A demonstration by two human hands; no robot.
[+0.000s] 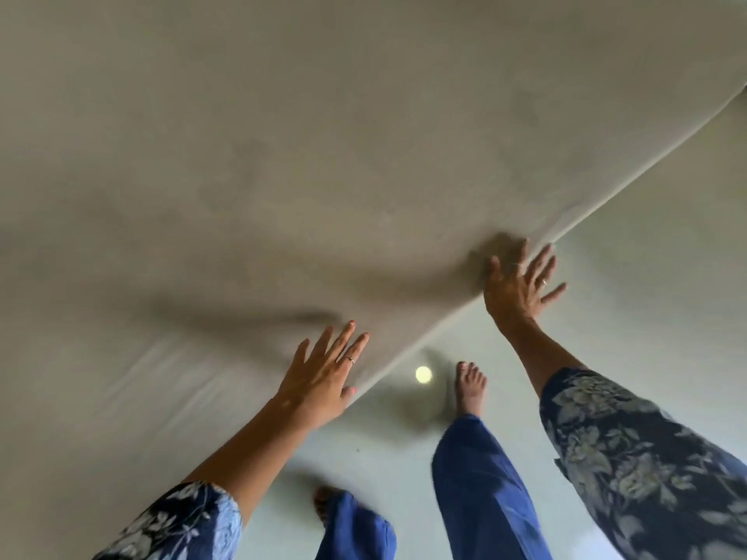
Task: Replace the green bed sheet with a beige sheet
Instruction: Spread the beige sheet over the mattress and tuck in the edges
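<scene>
Head view, looking straight down: nearest the camera, at about 6 o'clock, there are blue trouser legs (pixel 481 487) and two bare feet (pixel 471 388) standing on a pale glossy floor (pixel 630 309), with a small bright round reflection (pixel 423 374) on it just left of the forward foot. Dark floral sleeves (pixel 630 446) come in from 5 and 7 o'clock. The left hand (pixel 323 373) is around 7 o'clock of centre, fingers spread and pretty much straight, palm flat on the beige sheet (pixel 323 135) right at its near edge, not grabbing anything. There's a ring on one finger. The right hand (pixel 519 282) sits further up, at about 4 o'clock of centre, also wide open with splayed fingers, laid along the same edge where the fabric dips and creases a bit. The sheet itself fills everything from 9 through 12 to 2 o'clock, spread out mostly smooth, its edge running diagonally from lower left up to the right side. It's all a little motion-blurred.
</scene>
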